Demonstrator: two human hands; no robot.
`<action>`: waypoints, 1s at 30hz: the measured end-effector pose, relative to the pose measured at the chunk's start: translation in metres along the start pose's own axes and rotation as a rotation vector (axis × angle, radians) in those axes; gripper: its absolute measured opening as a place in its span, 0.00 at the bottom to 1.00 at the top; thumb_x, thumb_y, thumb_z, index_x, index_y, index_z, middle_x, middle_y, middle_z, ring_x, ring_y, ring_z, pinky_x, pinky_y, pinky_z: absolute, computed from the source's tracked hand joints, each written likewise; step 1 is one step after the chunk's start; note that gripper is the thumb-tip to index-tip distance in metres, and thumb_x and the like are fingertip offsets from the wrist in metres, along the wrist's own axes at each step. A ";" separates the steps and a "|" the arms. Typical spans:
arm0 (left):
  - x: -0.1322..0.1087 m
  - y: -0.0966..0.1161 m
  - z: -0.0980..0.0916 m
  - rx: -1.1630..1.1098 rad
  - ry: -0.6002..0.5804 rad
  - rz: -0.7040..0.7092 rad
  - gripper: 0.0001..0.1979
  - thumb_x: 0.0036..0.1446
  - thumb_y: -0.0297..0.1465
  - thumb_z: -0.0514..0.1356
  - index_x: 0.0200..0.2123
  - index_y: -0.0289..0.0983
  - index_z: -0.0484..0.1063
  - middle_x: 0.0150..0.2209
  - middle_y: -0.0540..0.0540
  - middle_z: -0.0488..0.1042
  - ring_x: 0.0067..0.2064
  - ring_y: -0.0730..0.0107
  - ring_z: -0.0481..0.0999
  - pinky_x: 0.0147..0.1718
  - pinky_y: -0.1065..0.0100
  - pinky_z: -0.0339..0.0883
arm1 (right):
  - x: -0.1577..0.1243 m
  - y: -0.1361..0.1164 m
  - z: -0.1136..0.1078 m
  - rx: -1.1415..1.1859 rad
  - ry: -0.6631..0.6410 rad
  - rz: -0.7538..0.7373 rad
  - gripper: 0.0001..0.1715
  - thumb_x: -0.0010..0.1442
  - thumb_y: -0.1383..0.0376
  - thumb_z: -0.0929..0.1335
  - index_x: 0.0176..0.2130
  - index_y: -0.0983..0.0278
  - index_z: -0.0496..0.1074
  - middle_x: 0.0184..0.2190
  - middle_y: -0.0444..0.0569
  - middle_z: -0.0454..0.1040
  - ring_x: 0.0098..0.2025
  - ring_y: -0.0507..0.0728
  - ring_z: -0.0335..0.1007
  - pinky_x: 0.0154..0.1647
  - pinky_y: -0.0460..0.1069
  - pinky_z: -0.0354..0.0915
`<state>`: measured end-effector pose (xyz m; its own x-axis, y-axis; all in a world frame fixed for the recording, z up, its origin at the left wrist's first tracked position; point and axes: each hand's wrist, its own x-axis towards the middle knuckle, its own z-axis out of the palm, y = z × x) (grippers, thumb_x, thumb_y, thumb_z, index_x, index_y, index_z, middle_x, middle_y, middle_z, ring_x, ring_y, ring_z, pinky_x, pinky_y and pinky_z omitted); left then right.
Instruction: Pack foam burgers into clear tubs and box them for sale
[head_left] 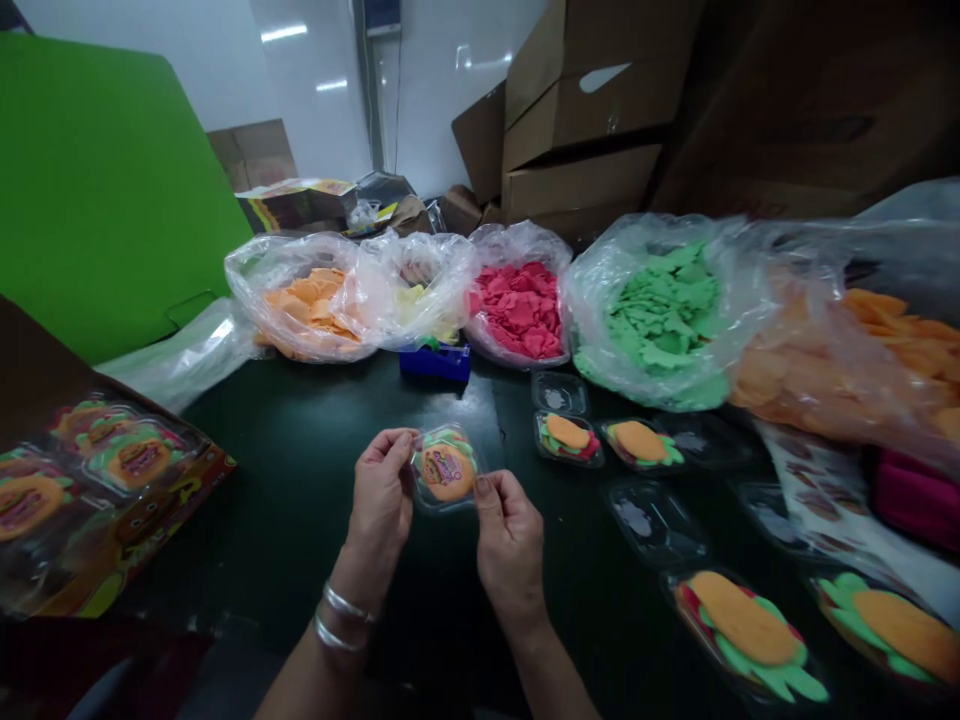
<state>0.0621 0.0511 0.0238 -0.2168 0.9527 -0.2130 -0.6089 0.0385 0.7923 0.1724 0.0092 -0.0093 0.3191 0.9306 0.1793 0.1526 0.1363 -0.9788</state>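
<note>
a dark table (300, 470) fills the lower view, with a big green board (97, 190) leaning at its far left and stacked cardboard boxes (585, 120) behind it on the right. along the far edge sits a row of open plastic bags: the green pieces bag (660, 310) is the fullest, an orange pieces bag (847, 370) lies to its right, then leftward come the red pieces bag (521, 305), a yellow pieces bag (420, 295) and a second orange bag (307, 300). at the near left a display carton (97, 490) holds sealed burger-shaped packs. to the right of the hands lie open trays filled with layered orange, green and red pieces, two near (742, 630) and two smaller farther back (568, 437), with empty clear trays (652, 515) between them. a small blue box (435, 362) stands in front of the yellow bag.

the left hand (381, 500) pinches the left edge of a clear pack (445, 468) between thumb and fingers; the right hand (510, 540) grips its lower right edge with the thumb on top. the pack, showing an orange sticker, is held above the middle of the table. two silver bangles (341, 615) circle the left wrist
</note>
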 end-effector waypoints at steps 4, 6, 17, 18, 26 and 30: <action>-0.013 -0.002 -0.003 -0.007 0.050 0.005 0.14 0.37 0.33 0.72 0.25 0.35 0.72 0.25 0.53 0.73 0.28 0.77 0.71 0.30 0.74 0.66 | -0.002 -0.001 -0.003 0.102 -0.018 0.034 0.22 0.63 0.50 0.62 0.25 0.62 0.61 0.20 0.39 0.58 0.22 0.50 0.52 0.22 0.45 0.54; -0.021 -0.006 -0.008 0.002 0.046 -0.014 0.15 0.39 0.35 0.72 0.27 0.35 0.73 0.26 0.52 0.73 0.28 0.76 0.71 0.31 0.74 0.67 | -0.003 0.000 -0.008 0.160 -0.068 0.058 0.21 0.63 0.51 0.63 0.25 0.62 0.61 0.21 0.39 0.57 0.23 0.50 0.51 0.22 0.45 0.53; -0.009 0.006 -0.030 0.423 -0.420 -0.124 0.08 0.52 0.34 0.65 0.31 0.34 0.76 0.28 0.50 0.72 0.29 0.75 0.67 0.31 0.73 0.61 | 0.002 0.027 -0.039 0.204 -0.147 0.079 0.22 0.60 0.50 0.66 0.24 0.62 0.63 0.21 0.41 0.56 0.24 0.51 0.51 0.22 0.45 0.54; -0.004 0.009 -0.027 0.435 -0.447 -0.137 0.08 0.52 0.34 0.65 0.32 0.34 0.76 0.28 0.49 0.73 0.30 0.75 0.67 0.32 0.73 0.61 | 0.003 0.026 -0.039 0.215 -0.134 0.077 0.22 0.60 0.50 0.66 0.24 0.62 0.63 0.21 0.41 0.56 0.23 0.51 0.50 0.22 0.45 0.54; 0.011 -0.007 -0.029 0.401 -0.400 -0.093 0.11 0.50 0.37 0.65 0.31 0.35 0.76 0.25 0.51 0.70 0.26 0.76 0.64 0.28 0.73 0.58 | 0.009 0.023 -0.031 0.249 -0.128 0.068 0.23 0.61 0.50 0.65 0.23 0.62 0.60 0.21 0.39 0.54 0.23 0.50 0.48 0.21 0.45 0.52; 0.022 0.004 -0.023 0.665 -0.526 -0.102 0.07 0.48 0.33 0.65 0.28 0.33 0.76 0.24 0.51 0.71 0.27 0.75 0.65 0.28 0.73 0.58 | 0.013 0.019 -0.034 0.105 -0.176 0.028 0.25 0.60 0.49 0.65 0.21 0.62 0.59 0.19 0.38 0.52 0.22 0.50 0.46 0.21 0.45 0.51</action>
<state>0.0376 0.0650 0.0090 0.2974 0.9446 -0.1388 0.0036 0.1442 0.9895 0.2116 0.0120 -0.0221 0.1521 0.9782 0.1411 0.0450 0.1357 -0.9897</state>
